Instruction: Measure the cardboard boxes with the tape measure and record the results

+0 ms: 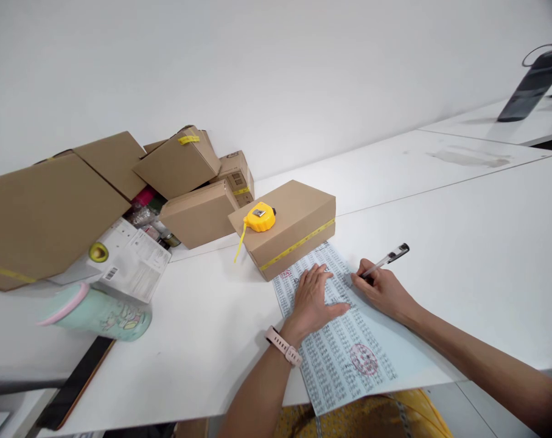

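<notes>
A pale blue printed sheet [339,365], with rows of dark text and red round stamps, lies on the white table and hangs a little over its front edge. My left hand [314,301] rests flat on it, fingers spread, a pink watch strap [283,345] at the wrist. In my right hand [383,292] is a clear pen with a black cap end [392,255], gripped in a writing hold near the sheet's right side. Whether the tip touches the paper is hard to make out. Just beyond the sheet stands a cardboard box [298,225] carrying a yellow tape measure [260,217].
Several cardboard boxes [179,167] are piled at the back left against the wall. A white printed package [136,261] and a mint tumbler with a pink rim [115,313] stand nearer on the left. At the far right is a dark bottle [534,85].
</notes>
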The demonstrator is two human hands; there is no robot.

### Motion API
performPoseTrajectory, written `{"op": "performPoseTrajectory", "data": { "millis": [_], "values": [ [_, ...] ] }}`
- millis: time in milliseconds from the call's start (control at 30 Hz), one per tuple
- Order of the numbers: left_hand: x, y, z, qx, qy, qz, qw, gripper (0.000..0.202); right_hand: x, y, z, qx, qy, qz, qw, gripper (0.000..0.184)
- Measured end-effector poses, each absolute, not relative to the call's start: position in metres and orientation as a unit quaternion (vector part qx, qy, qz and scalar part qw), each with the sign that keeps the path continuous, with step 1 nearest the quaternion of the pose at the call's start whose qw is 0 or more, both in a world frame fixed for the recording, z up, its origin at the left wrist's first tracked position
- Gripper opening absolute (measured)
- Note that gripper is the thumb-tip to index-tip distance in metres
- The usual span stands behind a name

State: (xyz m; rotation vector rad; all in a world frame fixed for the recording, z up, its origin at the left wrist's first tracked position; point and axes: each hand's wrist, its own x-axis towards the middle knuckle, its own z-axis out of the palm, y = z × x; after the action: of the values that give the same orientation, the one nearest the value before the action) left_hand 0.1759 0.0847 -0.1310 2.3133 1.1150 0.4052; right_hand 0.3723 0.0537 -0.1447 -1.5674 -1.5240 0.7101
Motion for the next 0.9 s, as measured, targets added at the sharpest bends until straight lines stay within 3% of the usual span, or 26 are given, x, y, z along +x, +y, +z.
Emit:
{"op": "performPoseTrajectory", "data": {
  "millis": [433,567,767,900],
  "values": [
    [0.176,0.084,-0.131,0.857,0.413,0.152,0.269,0.065,0.373,0.052,-0.145,-0.631,-0.586,0.285,0.422,0.029],
    [0.175,0.084,-0.130,0.856,0.412,0.150,0.275,0.066,0.377,0.051,-0.143,-0.613,-0.598,0.252,0.451,0.024],
    [0.175,0.083,-0.129,0.859,0.408,0.147,0.272,0.065,0.396,0.049,-0.143,-0.591,-0.674,0.139,0.420,0.025],
    [0.176,0.083,-0.131,0.861,0.414,0.147,0.257,0.061,0.397,0.048,-0.146,-0.617,-0.594,0.218,0.469,0.029]
  ]
}}
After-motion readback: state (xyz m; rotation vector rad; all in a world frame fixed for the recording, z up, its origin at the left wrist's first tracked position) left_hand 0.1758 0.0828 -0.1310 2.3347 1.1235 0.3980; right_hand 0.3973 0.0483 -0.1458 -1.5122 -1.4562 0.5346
